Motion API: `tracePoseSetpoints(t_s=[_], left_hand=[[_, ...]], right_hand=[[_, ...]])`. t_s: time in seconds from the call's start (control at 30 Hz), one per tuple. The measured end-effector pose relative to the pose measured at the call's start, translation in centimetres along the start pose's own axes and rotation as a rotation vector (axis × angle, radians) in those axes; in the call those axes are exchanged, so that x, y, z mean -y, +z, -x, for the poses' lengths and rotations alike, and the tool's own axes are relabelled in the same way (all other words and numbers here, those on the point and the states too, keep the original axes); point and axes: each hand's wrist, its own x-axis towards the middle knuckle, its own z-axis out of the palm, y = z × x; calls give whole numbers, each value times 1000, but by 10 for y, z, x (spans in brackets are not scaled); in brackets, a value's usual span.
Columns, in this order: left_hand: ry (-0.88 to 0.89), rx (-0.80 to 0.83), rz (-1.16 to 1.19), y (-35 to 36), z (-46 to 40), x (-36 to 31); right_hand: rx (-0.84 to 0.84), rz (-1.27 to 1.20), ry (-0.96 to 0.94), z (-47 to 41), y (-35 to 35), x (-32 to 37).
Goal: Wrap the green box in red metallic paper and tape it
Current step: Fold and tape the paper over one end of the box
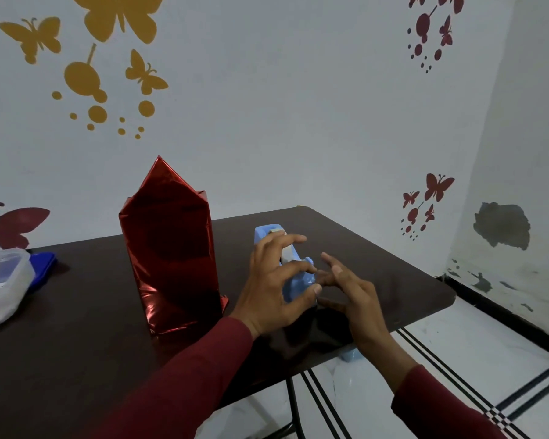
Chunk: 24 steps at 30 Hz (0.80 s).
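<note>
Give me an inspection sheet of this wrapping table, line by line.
Surface: dark brown table, near edge over tiled floor.
Job's things: box in red metallic paper stands upright, top flap pointing up, unfolded; blue tape dispenser to its right.
Clutter: clear plastic container and blue lid at the left edge.
Hands: left hand curls over the dispenser; right hand at its front end, fingers spread.
Cables: nothing seen.
Surroundings: white wall with butterfly decals, paint peeled at right.

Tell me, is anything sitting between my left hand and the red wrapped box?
Nothing visible. The left hand holds the blue tape dispenser just right of the upright wrapped box, with only bare dark table between them. The right hand is farther right.
</note>
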Motion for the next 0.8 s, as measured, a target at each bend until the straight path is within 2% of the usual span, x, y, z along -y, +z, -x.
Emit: tracePoseSetpoints(t_s=[0.17,0.37,0.43,0.57,0.8], left_hand=[[-7,0,0,-1,-1,-1],[0,-154,37,1,-5,-7],[-52,-195,49,1,-5,-6],[-112,-170,75,3,-4,-2],[-176,-132,75,7,0,2]], right_hand=[[7,16,-3,-4,0,-5],[-21,-170,136,-12,-6,-4],[-12,-175,101,-11,-9,-4],[55,-136,-64,-3,-8,-4],[-4,-77,-98,0,-3,-3]])
